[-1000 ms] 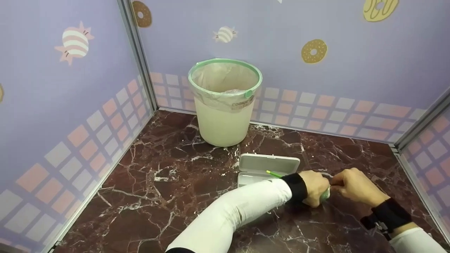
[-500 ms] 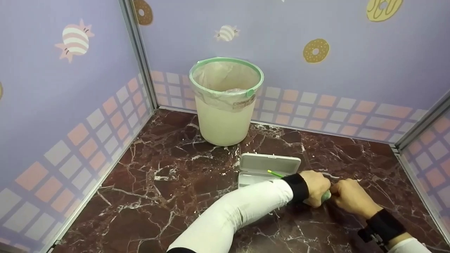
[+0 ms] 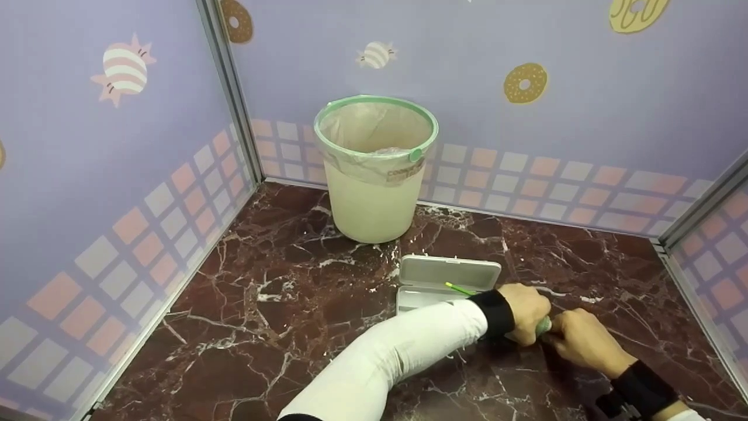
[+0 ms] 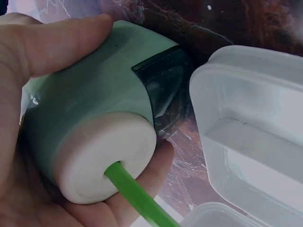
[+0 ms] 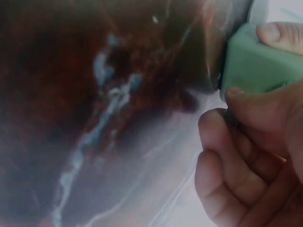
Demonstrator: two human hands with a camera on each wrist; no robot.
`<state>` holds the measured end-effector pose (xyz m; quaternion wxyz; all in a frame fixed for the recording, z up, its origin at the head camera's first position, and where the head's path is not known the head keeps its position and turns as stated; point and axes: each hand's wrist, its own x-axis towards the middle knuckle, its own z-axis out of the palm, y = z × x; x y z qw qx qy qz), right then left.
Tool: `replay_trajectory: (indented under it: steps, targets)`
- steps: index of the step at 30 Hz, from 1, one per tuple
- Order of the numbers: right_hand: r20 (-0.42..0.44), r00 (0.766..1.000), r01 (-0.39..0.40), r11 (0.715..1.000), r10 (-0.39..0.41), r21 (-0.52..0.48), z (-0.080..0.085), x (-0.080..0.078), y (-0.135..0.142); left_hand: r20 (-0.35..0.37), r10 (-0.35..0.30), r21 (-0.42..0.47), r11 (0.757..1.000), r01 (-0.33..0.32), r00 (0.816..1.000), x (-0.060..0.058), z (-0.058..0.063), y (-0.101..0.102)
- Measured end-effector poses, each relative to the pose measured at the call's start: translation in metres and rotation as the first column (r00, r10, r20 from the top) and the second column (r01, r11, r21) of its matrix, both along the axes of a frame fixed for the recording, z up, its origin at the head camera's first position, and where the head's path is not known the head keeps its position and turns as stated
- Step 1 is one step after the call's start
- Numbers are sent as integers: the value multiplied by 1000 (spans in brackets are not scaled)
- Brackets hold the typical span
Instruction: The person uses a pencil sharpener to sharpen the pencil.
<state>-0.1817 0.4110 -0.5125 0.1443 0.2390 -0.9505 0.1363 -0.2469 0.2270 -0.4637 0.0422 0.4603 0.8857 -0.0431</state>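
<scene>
My left hand grips a green pencil sharpener, thumb along its top and fingers beneath. A dark see-through part shows on its side. From the hole in its pale round end sticks a green pencil, its yellow-tipped end reaching over the open case in the head view. At the sharpener's other end, my right hand pinches a small dark green knob between thumb and forefinger. The rest of the sharpener's crank is hidden by the fingers.
An open white pencil case lies beyond the left forearm, its lid leaning back. Behind it stands a lined waste bin with a green rim. White crumbs are scattered on the dark red marbled table. Patterned walls enclose the table.
My right hand has swung down toward me at the end of the sharpener, keeping its pinch. The left hand and the sharpener have barely moved.
</scene>
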Motion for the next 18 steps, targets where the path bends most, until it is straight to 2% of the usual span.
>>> replay_trajectory:
  steps: [11,18]
  targets:
    - [15,1000,19,999,-20,48,0,9,-3,-6,-3,18,1000,3,1000,5,3,-3]
    - [78,996,50,998,-54,45,2,13,-5,-3,11,27,1000,-11,1000,5,3,-2]
